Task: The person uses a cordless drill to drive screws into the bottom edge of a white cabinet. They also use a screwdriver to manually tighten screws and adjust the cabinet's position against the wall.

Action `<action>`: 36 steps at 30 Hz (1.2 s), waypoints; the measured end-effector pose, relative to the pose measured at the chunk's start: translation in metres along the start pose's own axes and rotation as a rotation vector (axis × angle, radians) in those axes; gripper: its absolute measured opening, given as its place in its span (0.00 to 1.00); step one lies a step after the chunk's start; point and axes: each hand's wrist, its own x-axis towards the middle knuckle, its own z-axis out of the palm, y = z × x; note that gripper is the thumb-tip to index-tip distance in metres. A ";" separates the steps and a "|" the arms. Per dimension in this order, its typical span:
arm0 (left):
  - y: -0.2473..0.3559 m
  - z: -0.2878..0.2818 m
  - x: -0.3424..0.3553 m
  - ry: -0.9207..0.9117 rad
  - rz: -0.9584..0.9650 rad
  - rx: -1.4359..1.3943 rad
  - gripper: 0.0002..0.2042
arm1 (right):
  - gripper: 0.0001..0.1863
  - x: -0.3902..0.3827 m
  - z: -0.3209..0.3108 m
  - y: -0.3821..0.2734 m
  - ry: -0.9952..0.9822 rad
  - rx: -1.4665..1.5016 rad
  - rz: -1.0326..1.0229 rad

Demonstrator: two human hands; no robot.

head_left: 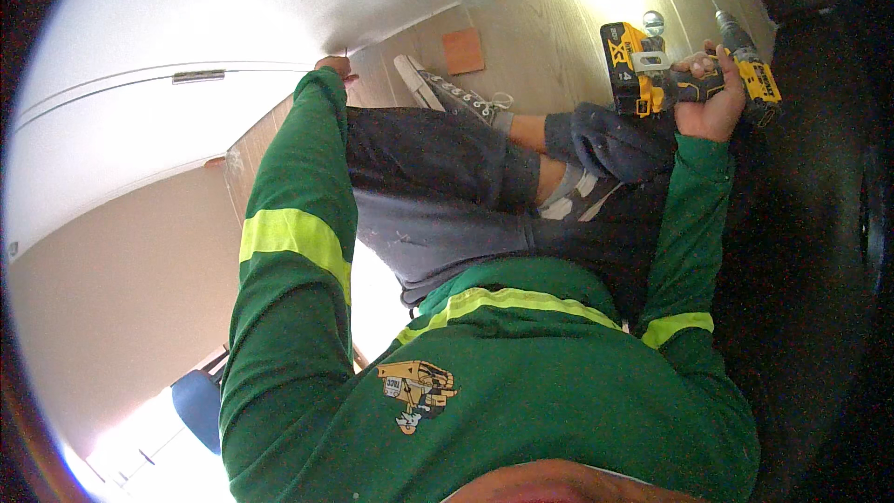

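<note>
My right hand [712, 98] is wrapped round the handle of a yellow and black cordless drill [745, 61]. Its thin bit points away from me, toward the upper part of the view, and its bulky battery [626, 70] is on the left. At the end of my stretched-out left arm, my left hand [337, 67] is by the lower edge of a white panel [233, 28]. Its fingers look curled, and a thin dark tip shows just above them; the sleeve hides most of the hand, so what it holds cannot be made out.
An orange-brown square piece [463, 51] lies on the wood-look floor [531, 23] beyond my sneaker [452, 93]. A round shiny metal piece [654, 23] is near the drill's battery. My crossed legs [447, 158] fill the middle. A dark area [810, 186] borders my right side; a blue chair back [197, 410] stands lower left.
</note>
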 end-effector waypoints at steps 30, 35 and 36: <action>0.102 -0.039 -0.060 0.438 -0.560 -1.152 0.19 | 0.08 -0.007 0.013 0.001 0.051 0.007 0.026; 0.141 -0.043 -0.030 0.361 -0.679 -2.325 0.10 | 0.08 -0.003 -0.001 -0.006 0.064 -0.015 -0.049; 0.126 -0.041 -0.037 0.337 -0.705 -2.371 0.07 | 0.08 -0.005 0.002 -0.004 0.060 -0.006 -0.039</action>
